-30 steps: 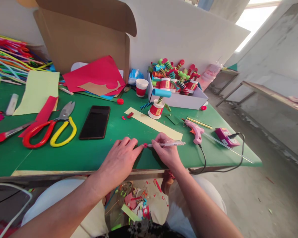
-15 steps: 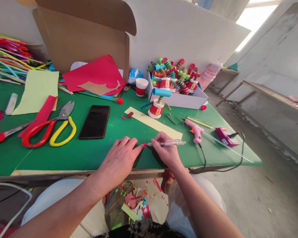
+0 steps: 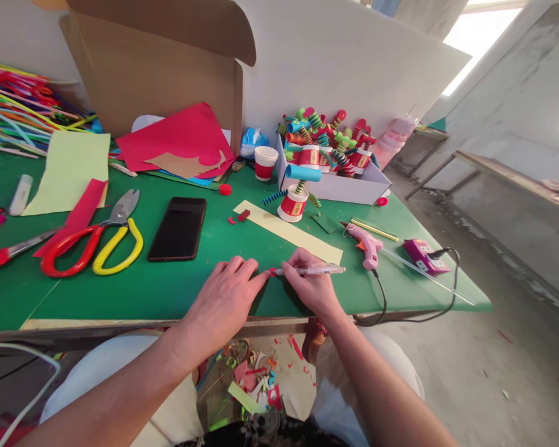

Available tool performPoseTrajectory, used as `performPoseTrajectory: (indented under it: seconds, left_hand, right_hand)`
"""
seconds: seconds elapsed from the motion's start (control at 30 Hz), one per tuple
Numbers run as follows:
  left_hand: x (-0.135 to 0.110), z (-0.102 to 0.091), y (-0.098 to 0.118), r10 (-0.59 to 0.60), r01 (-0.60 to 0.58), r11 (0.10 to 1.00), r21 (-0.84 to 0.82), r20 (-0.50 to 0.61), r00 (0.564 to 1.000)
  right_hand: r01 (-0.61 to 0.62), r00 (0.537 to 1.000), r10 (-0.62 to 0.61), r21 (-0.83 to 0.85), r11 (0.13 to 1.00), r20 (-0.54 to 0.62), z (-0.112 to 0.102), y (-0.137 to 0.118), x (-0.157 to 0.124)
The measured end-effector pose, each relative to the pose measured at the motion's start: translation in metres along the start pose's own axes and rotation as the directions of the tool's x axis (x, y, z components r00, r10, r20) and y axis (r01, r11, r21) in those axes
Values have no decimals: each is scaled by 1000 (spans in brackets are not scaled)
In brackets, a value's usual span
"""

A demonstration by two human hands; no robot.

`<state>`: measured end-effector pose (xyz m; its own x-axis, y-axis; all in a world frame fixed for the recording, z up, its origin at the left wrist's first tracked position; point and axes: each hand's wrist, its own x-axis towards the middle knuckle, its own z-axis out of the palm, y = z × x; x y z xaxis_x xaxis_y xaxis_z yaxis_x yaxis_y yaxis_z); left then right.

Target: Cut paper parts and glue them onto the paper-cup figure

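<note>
My right hand (image 3: 310, 280) is closed round a clear pen (image 3: 319, 270) that lies nearly flat, its tip at a small red round piece (image 3: 272, 272) on the green table (image 3: 158, 288). My left hand (image 3: 227, 297) rests palm down with its fingers stretched out. Its fingertips press the table right beside the red piece. A long pale yellow paper strip (image 3: 289, 231) lies just beyond both hands.
A black phone (image 3: 178, 228) and red-and-yellow scissors (image 3: 95, 240) lie to the left. A paper-cup figure (image 3: 294, 200) stands before a white box of similar figures (image 3: 335, 167). A pink glue gun (image 3: 366, 246) with its cord sits right. Coloured papers, pipe cleaners and a cardboard box fill the back.
My right hand and the pen have shifted very slightly to the left. My left hand stays where it was.
</note>
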<state>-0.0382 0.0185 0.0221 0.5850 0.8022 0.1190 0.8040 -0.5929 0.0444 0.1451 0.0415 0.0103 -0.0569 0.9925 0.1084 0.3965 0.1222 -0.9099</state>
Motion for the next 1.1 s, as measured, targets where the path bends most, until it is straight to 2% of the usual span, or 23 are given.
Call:
performPoseTrajectory:
  seconds: [1.1]
  left_hand:
    - [-1, 1, -1, -2, 2, 1000, -10, -13, 1000]
  right_hand:
    - [8, 1000, -8, 2, 1000, -1, 0, 1, 1]
